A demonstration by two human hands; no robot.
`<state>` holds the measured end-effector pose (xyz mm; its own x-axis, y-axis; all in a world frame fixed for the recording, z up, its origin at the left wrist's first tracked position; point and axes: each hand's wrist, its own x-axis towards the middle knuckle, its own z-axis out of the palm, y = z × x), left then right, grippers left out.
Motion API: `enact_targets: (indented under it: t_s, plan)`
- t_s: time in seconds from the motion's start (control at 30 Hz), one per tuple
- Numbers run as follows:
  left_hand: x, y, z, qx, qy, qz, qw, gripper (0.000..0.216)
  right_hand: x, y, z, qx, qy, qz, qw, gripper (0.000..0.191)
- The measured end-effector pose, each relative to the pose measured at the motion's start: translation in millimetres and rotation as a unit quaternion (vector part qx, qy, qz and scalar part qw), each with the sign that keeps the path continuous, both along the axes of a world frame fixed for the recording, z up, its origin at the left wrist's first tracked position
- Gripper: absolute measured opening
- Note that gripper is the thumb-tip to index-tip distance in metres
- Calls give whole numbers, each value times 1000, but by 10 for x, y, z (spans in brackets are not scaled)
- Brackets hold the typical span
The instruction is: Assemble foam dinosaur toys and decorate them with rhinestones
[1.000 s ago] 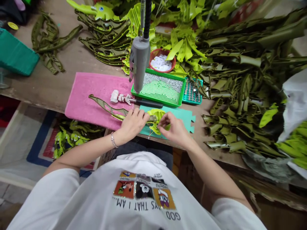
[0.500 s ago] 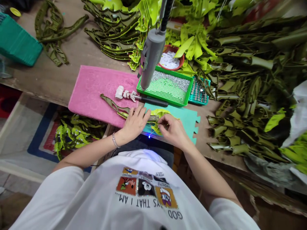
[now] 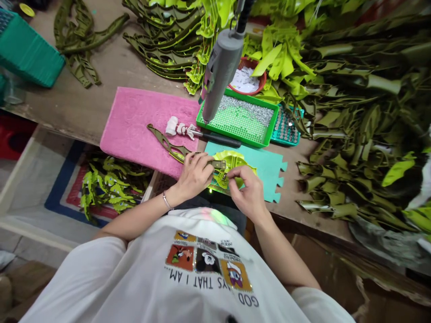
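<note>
A lime-green plastic shell [image 3: 235, 157] sits at the front of the turquoise foam mat [image 3: 272, 170]; clock directions run from it, with 12 towards the table's far side. The end of an olive strip [image 3: 163, 141] overlaps it, and the strip reaches out between 9 and 10 o'clock over a pink towel [image 3: 134, 119]. The left hand [image 3: 196, 175], between 8 and 9, has its fingers partly curled over the strip, holding it down. The right hand [image 3: 248, 190], between 4 and 5, has thumb and index finger drawn close together at the shell; I cannot tell whether they pinch a small part. At 7, 1 small light [image 3: 210, 190] glows yellow-green.

Beyond, at 12, lies a black handle [image 3: 222, 139], its metal shaft pointing to 10 into a white wrapping [image 3: 172, 126]. A grey power tool [image 3: 224, 67] hangs at 12. Near 1 are a green tray [image 3: 235, 128] of small silvery pieces and a red basket [image 3: 262, 83] of white pieces; a teal tray [image 3: 296, 141] lies at 2. Olive parts [image 3: 353, 121] heap up between 2 and 3, and more curved parts [image 3: 164, 54] stack at 11.
</note>
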<state>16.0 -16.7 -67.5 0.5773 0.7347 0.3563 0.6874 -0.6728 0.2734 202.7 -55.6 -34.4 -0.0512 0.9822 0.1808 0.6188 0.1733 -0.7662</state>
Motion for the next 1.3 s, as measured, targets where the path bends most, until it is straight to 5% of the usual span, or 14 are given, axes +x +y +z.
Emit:
enact_targets:
  t_s: [0.23,0.7,1.1,1.3]
  plan:
    - [8,96,205,-40,54,-35,997,13,-136,6,-69,6,2,-21,1000,11]
    - [-32,180,209,-10,4,-55,998,34,-398,36,-148,-48,-82,-57,994,56]
    - [16,175,122,48,-25,-77,996,50,-383,-6,-219,-10,-97,-109,989,51]
    - [26,177,105,74,-54,-72,993,58,-228,-51,-219,18,7,-94,995,36]
